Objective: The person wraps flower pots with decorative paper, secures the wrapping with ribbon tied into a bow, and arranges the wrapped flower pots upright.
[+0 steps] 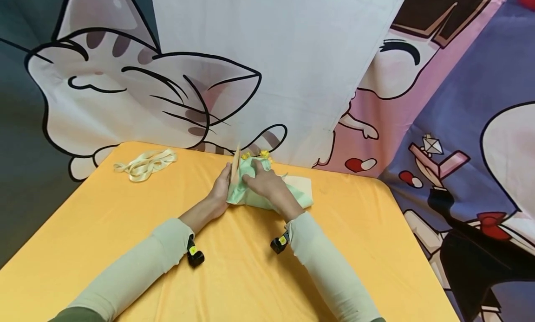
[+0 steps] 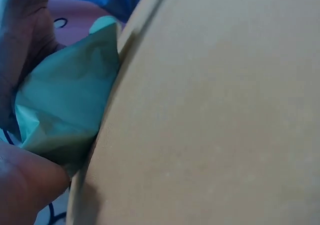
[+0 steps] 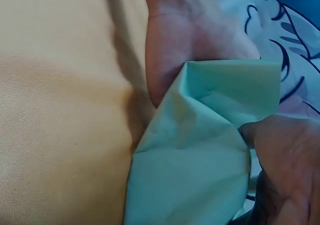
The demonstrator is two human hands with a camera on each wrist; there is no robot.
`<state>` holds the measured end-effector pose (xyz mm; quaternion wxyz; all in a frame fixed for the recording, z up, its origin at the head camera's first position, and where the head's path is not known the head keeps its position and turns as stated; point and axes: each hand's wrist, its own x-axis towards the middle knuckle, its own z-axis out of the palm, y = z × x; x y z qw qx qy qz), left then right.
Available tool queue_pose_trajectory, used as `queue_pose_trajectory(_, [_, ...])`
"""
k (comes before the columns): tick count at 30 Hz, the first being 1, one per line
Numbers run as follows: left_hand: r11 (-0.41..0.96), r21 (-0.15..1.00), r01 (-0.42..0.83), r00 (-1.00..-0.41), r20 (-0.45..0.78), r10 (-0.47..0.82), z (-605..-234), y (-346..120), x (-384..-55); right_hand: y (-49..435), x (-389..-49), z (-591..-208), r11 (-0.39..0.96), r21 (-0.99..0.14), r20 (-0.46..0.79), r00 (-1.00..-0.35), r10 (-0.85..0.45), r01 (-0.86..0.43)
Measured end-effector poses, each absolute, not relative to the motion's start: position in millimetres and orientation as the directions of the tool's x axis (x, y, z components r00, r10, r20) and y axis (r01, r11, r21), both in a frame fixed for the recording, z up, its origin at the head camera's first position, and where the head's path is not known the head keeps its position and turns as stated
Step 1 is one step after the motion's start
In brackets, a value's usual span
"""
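A sheet of wrapping paper (image 1: pixel 255 200), mint green on one face and cream on the other, lies partly folded around small yellow flowers (image 1: pixel 264 154). Along its left side a flap stands upright, and my left hand (image 1: pixel 218 192) presses against its outside with fairly straight fingers. In the right wrist view, the palm of that left hand (image 3: pixel 195 40) shows behind the creased green paper (image 3: pixel 195 165). My right hand (image 1: pixel 267 185) holds the paper from above, its thumb at the edge. The stems are hidden inside the paper; the left wrist view shows only a green fold (image 2: pixel 70 95).
A loose pile of pale yellow ribbon (image 1: pixel 146 165) lies at the back left of the yellow-covered table (image 1: pixel 234 271). Behind the table's far edge hangs a cartoon-printed cloth (image 1: pixel 271 39), close to the flowers.
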<state>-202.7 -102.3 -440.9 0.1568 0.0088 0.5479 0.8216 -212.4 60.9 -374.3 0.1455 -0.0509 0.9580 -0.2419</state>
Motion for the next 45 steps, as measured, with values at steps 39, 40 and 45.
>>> queue_pose_trajectory(39, [0.167,0.982,-0.092,-0.917,-0.149,0.369,-417,-78,-207,128,-227,-373,0.463,-0.874,-0.393,-0.776,-0.494,0.148])
queue_pose_trajectory(40, [0.187,0.98,-0.075,-0.919,-0.141,0.368,-417,-76,-208,130,-227,-373,0.446,-0.88,-0.396,-0.774,-0.494,0.166])
queue_pose_trajectory(45, [0.267,0.964,-0.008,-0.926,-0.108,0.362,-415,-70,-206,131,-227,-374,0.441,-0.881,-0.391,-0.791,-0.471,0.173])
